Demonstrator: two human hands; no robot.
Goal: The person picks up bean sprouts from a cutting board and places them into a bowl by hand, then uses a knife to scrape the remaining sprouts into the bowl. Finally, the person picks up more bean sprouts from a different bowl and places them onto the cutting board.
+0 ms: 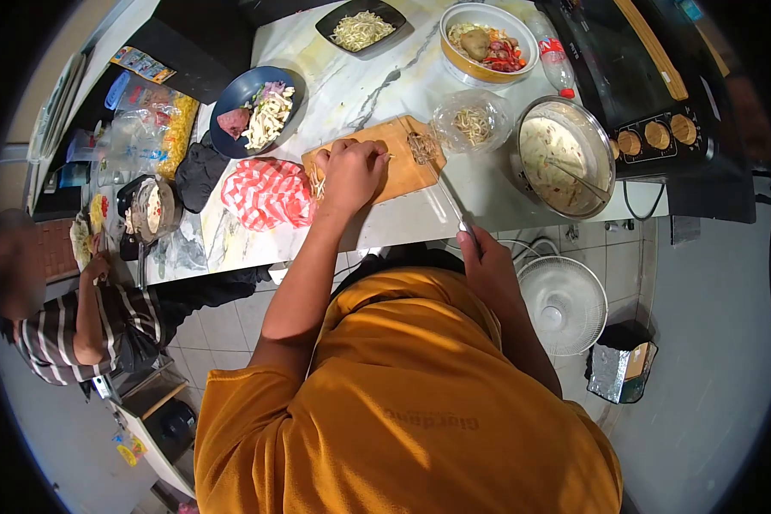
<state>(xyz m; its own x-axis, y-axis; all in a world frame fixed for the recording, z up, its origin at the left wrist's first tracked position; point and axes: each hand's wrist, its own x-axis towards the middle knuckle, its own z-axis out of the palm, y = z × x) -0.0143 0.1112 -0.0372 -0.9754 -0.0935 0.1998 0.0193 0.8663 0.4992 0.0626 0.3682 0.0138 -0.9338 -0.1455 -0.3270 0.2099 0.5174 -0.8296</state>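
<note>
My left hand [354, 174] is closed, fingers bent down over the wooden cutting board [384, 135]. It grips some bean sprouts [318, 185], whose pale ends stick out beside the fingers. My right hand [491, 261] is wrapped round the dark handle of a knife [454, 201], with the blade pointing up to the board's right end. A small heap of brownish trimmings [421, 148] lies there. Just beyond, a clear plastic bowl or bag [450, 111] holds more sprouts. Red-and-white checked paper or plastic [267, 194] sits left of the board.
Around the marble counter [351, 81] stand a dark plate of chopped food [295, 81], a black dish [321, 32] of sprouts, a yellow bowl [446, 62], a bottle [557, 68] and a metal pot [610, 163]. A person in a striped shirt [56, 343] works at left; a fan [565, 304] is below.
</note>
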